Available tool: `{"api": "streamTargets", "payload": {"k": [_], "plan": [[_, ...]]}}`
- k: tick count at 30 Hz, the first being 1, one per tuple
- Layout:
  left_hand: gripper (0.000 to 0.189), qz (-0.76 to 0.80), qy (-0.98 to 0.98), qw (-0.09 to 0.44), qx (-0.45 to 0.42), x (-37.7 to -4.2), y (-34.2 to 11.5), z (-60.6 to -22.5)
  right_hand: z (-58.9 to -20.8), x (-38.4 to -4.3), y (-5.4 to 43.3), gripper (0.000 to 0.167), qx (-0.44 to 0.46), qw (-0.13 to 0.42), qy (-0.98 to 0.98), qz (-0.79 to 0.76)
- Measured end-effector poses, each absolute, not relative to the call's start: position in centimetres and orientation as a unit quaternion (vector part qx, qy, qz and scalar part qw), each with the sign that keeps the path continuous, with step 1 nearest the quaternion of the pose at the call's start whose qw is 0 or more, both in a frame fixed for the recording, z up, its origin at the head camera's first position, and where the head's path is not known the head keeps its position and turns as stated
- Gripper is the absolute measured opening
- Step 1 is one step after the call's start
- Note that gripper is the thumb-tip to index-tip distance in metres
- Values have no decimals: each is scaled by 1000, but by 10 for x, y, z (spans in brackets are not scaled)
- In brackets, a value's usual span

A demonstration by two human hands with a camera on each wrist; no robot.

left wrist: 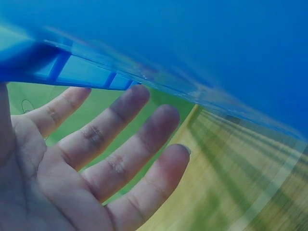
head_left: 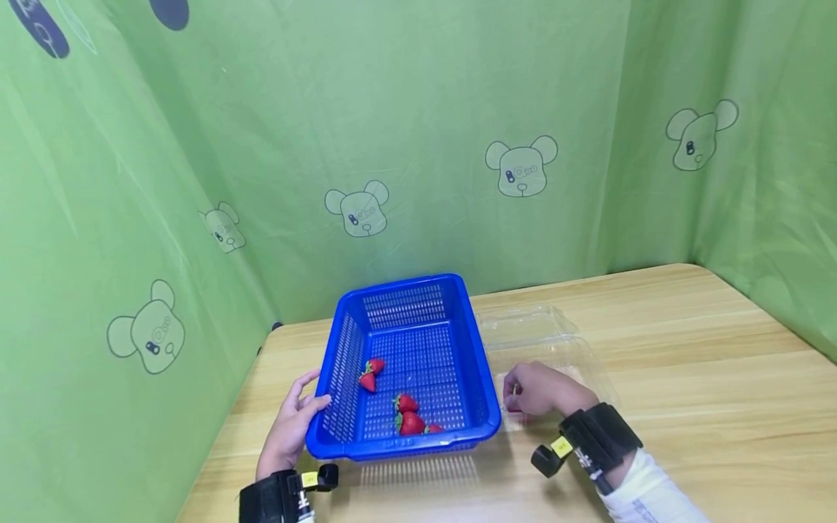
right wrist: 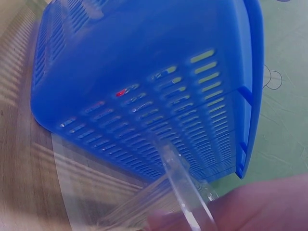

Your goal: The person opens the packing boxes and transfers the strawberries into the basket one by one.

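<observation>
A blue plastic basket [head_left: 484,392] with slotted walls stands on the table, several red strawberries [head_left: 410,423] on its floor. At its left rim is my left hand [head_left: 290,425], thumb over the edge and the other fingers [left wrist: 120,163] below the rim outside, only slightly bent. To the right of the basket lies an open clear plastic box [head_left: 591,363] with its lid folded back. My right hand [head_left: 546,392] reaches down into this box, fingertips pinching a small red strawberry [head_left: 516,417], mostly hidden. The right wrist view shows the box's clear edge [right wrist: 180,178] beside the hand.
The wood-grain table [head_left: 706,378] extends to the right of the box. Green curtains [head_left: 445,145] with printed bear heads enclose the back and sides. The basket's right wall [right wrist: 144,115] stands close to the box and right hand.
</observation>
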State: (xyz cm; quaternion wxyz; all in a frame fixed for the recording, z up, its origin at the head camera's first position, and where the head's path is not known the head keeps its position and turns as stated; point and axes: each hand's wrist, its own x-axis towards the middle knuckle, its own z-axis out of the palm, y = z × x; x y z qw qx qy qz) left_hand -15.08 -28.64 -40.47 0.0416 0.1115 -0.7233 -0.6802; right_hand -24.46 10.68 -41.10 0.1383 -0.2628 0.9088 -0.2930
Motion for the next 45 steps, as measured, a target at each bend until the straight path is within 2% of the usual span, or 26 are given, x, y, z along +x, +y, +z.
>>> {"api": "streamTargets", "payload": {"k": [10,24,30,37,45], "plan": [[53,-621,-775,57,99,-147,-287,-404,-410,-245,107,14,-256,140,908,-300],[44,-555,-822,82,103,-149,-289,-405,-402,-249,105,5,-241,83,917,-307],[43,-567,-814,91,83,-148,-287,-403,-398,-251,104,4,-238,80,912,-323],[49,-605,-788,89,61,-145,-288,-403,-394,-249,107,7,-246,69,910,-327],[58,-586,-802,62,103,-148,-286,-399,-386,-250,109,11,-245,62,906,-339]]}}
